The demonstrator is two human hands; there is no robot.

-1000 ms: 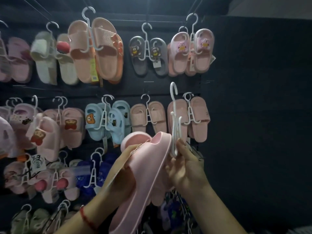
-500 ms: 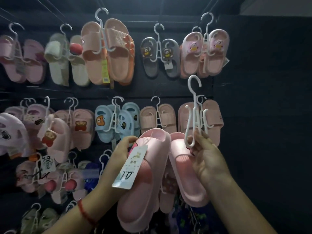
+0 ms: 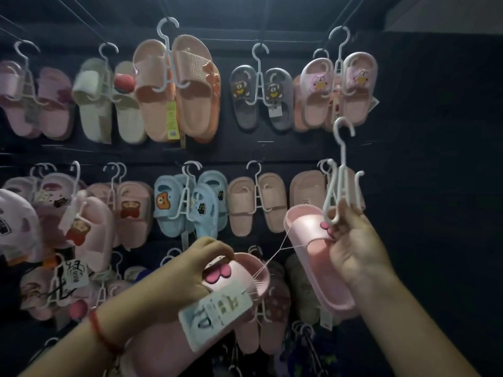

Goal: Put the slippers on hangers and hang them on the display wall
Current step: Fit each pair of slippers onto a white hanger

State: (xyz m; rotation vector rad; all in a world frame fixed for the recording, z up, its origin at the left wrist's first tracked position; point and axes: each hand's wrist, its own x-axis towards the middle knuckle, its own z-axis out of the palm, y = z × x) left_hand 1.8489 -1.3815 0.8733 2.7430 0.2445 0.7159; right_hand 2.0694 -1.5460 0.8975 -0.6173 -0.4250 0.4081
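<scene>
Looking down from my head, my left hand (image 3: 187, 276) gripped one pink slipper (image 3: 234, 284) with its tag (image 3: 215, 317), while my right hand (image 3: 353, 248) clutched the other slipper (image 3: 313, 254) and the white hanger (image 3: 340, 186) just above it — the string (image 3: 275, 257) joining them could snag.

A: The pale pink moulded foam-like slipper (image 3: 313, 257) looks smooth, with a soft sheen at its toe.

B: The white plastic hanger (image 3: 341, 183) is glossier, hard and slick. The white paper price tag (image 3: 215, 315)?

A: Matt card. The dark display wall (image 3: 435, 159) looks dull, perhaps cloth-covered.
</scene>
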